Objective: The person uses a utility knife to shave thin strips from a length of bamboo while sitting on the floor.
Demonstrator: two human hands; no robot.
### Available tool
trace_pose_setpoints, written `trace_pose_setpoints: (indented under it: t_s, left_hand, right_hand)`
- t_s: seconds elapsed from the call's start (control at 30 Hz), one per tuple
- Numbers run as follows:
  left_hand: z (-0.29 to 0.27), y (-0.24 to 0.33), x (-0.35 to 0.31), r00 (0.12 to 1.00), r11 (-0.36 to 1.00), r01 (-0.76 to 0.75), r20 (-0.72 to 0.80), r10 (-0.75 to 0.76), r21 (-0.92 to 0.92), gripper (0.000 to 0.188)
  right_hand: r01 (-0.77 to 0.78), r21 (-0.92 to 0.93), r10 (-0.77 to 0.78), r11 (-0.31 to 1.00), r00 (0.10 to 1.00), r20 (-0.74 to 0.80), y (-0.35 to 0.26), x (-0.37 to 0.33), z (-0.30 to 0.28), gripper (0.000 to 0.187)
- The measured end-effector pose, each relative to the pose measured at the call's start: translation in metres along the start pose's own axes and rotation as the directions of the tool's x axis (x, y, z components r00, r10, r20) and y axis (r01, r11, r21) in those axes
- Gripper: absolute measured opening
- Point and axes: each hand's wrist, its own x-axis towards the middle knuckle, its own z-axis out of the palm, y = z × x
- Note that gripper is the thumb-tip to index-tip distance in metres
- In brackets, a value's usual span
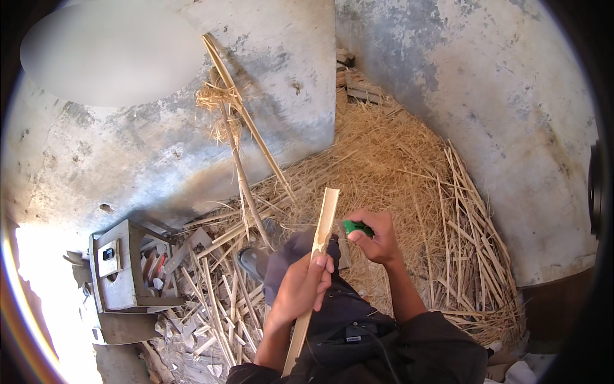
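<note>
My left hand (304, 286) is wrapped round a long pale split bamboo piece (327, 214). The piece slants up from my lap, its hollow inner face showing and a rough, torn patch just above my thumb. Off to its right, my right hand (377, 238) is closed on a small green-handled tool (355, 227). No blade can be made out, so its exact kind is unclear. A small gap lies between the tool and the bamboo.
Straw-like shavings (390, 153) heap ahead, with long split strips (470, 237) along the right. A bamboo pole (240, 173) and a split length lean on the wall (281, 96). At left stands a small wooden box-like stand (121, 275) holding odds and ends. My shoe (249, 262) rests among scraps.
</note>
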Motion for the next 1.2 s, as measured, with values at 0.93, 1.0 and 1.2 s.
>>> trace_pose_setpoints:
  t_s: [0.93, 1.0, 1.2]
  left_hand:
    - [-0.003, 0.002, 0.001, 1.0, 0.999, 0.002, -0.014, -0.001, 0.054, 0.038]
    - [-0.004, 0.002, 0.001, 1.0, 0.999, -0.004, -0.017, 0.004, 0.054, 0.038]
    - [0.004, -0.003, -0.012, 0.967, 0.984, -0.009, 0.254, -0.037, 0.176, 0.04]
  right_hand:
    - [0.22, -0.237, -0.221, 0.946, 0.975, 0.02, 0.011, 0.015, 0.003, 0.029]
    - [0.219, -0.265, -0.22, 0.939, 0.975, 0.027, 0.011, 0.017, 0.003, 0.029]
    - [-0.268, -0.344, 0.094, 0.9, 0.89, -0.446, 0.08, 0.042, -0.059, 0.035]
